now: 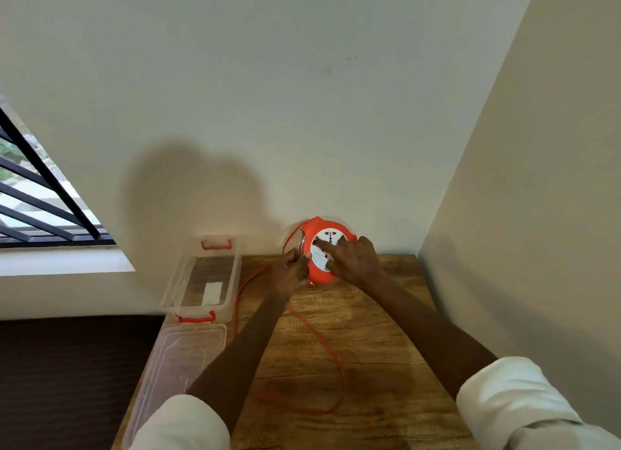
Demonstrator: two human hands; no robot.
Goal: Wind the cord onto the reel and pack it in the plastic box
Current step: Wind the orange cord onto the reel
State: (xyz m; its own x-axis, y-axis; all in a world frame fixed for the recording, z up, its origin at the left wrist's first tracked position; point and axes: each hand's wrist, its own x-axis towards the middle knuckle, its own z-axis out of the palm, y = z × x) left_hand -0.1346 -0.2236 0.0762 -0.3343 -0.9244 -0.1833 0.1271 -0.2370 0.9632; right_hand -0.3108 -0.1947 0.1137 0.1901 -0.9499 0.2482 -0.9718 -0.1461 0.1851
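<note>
The reel (324, 249) is held at the counter's (369, 332) far edge: left hand (293, 268) gripped on its rim, right hand (353, 259) pressed (fingers spread) on its face. Cord (322, 343) is trailed across the counter; the box (232, 271) sits open at the left edge.

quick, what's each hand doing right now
Left hand: closed on the rim of the reel.
Right hand: not gripping, fingers pressed on the reel's white socket face.
</note>
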